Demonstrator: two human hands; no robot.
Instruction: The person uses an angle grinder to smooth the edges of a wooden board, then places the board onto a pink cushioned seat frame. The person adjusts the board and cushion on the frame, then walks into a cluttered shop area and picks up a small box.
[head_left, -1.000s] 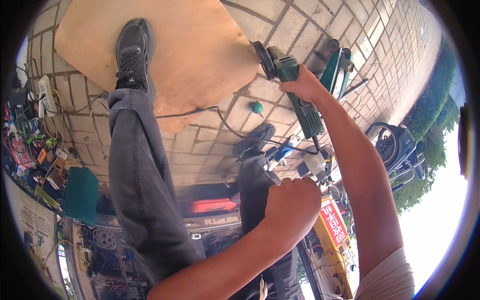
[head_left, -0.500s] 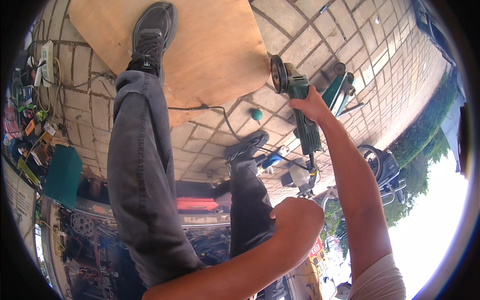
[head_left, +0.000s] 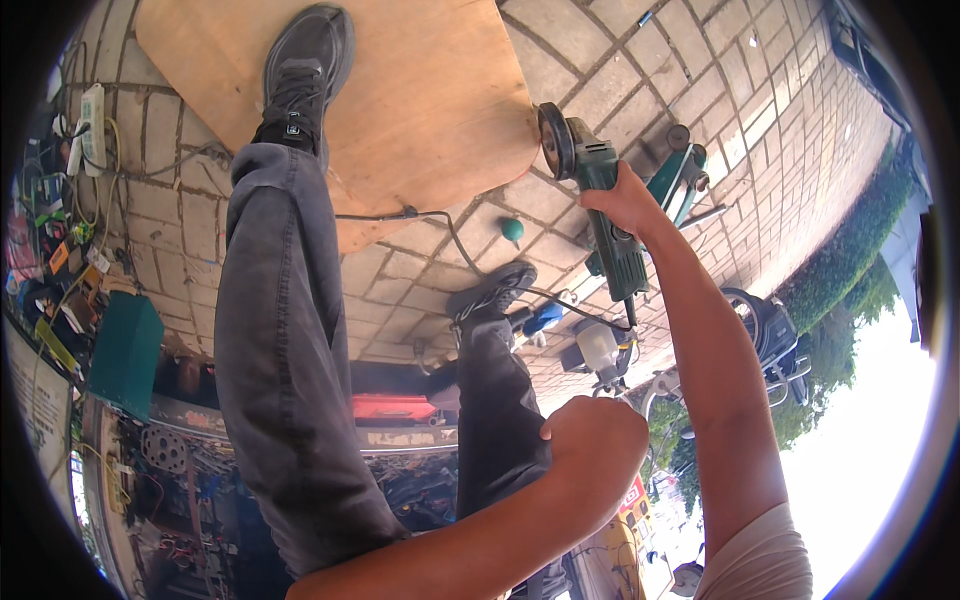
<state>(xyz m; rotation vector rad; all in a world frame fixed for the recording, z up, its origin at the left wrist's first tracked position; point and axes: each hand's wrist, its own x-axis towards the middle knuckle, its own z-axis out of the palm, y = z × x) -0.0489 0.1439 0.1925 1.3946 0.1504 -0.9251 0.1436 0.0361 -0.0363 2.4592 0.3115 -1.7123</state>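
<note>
My right hand (head_left: 625,200) is wrapped round the green body of an angle grinder (head_left: 612,225). The grinder's dark round disc (head_left: 556,142) is at the rounded right edge of a thin wooden board (head_left: 430,110); whether it touches the wood I cannot tell. A black cord (head_left: 580,307) trails from the tool's rear end. Under my left leg, my shoe (head_left: 310,60) stands on the board. My left hand (head_left: 598,435) is curled closed beside my right knee, its fingers mostly turned out of sight, so anything inside it is hidden.
Brick paving (head_left: 600,50) surrounds the board. A small green ball-like object (head_left: 512,229) lies near my right shoe (head_left: 492,290). Another green machine (head_left: 675,180) is just beyond the grinder. At left are a white power strip (head_left: 92,130), cables and a green box (head_left: 126,350).
The grinder has tilted slightly in my right hand, its rear end shifting a little up and right, and the cord has shifted with it. My left hand is unmoved.
</note>
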